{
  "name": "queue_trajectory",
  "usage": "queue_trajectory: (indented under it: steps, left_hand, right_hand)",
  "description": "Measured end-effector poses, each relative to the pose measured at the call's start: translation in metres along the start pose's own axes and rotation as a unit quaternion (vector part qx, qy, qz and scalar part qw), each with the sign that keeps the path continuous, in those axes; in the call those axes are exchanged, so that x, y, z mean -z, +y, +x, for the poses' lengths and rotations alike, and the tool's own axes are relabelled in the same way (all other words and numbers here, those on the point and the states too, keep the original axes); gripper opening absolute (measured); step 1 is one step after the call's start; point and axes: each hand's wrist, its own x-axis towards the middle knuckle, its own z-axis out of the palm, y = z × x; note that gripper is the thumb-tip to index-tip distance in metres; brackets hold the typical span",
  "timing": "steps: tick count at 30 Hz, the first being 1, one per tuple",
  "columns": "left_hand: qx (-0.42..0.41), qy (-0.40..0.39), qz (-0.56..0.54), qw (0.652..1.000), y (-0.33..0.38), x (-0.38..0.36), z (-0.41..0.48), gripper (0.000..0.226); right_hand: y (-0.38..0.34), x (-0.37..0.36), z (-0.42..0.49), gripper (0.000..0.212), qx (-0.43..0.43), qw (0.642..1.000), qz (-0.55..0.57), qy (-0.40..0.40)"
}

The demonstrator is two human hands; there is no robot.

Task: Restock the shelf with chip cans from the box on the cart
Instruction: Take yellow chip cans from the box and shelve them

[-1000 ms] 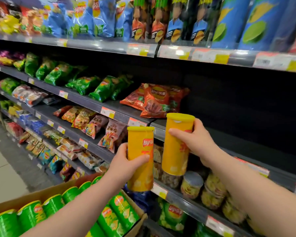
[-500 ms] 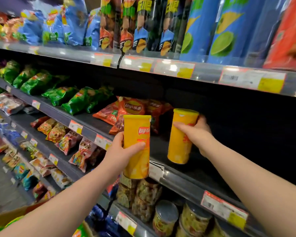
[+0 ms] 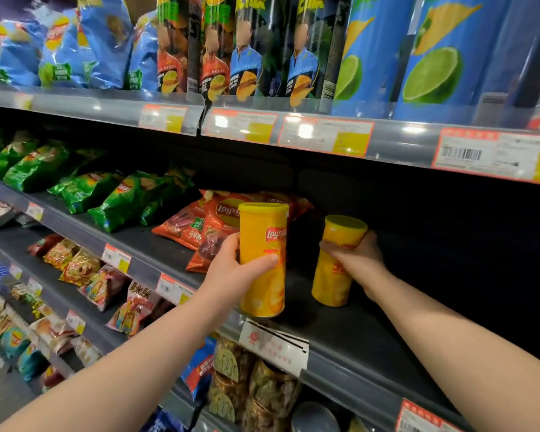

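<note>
Cropping and blur around the dark shelf (image 3: pixel 371 332)
Above it, blue tubes (image 3: pixel 434 57) are running off the top edge; below it, jars (image 3: pixel 262 397) are slipping past the bottom edge; its price tag (image 3: pixel 275 342) is blurring unreadably.

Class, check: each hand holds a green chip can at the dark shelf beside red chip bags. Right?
No: they are yellow, not green. The head view shows the left hand holding one can, the right hand the other can, at the dark shelf beside red chip bags.
</note>
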Motion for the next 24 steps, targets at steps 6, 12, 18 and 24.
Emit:
queue_trajectory:
  steps: [6, 12, 18, 24]
  left_hand:
    - [0.007, -0.030, -0.018, 0.999, -0.010, -0.004, 0.039, 0.053]
    - [0.021, -0.050, -0.042, 0.998, -0.021, -0.010, 0.062, 0.053]
    - [0.028, -0.093, -0.027, 0.995, -0.027, -0.024, 0.092, 0.069]
    - [0.060, -0.136, -0.047, 0.988, -0.037, -0.044, 0.121, 0.071]
  right_hand:
    - [0.022, 0.008, -0.011, 0.094, -0.034, 0.991, -0.092, -0.094]
    - [0.028, 0.002, 0.004, 0.080, -0.039, 0.992, -0.119, -0.022]
    - [0.029, -0.004, 0.020, 0.084, -0.060, 0.989, -0.136, 0.006]
    - [0.030, -0.004, 0.023, 0.083, -0.065, 0.986, -0.155, -0.001]
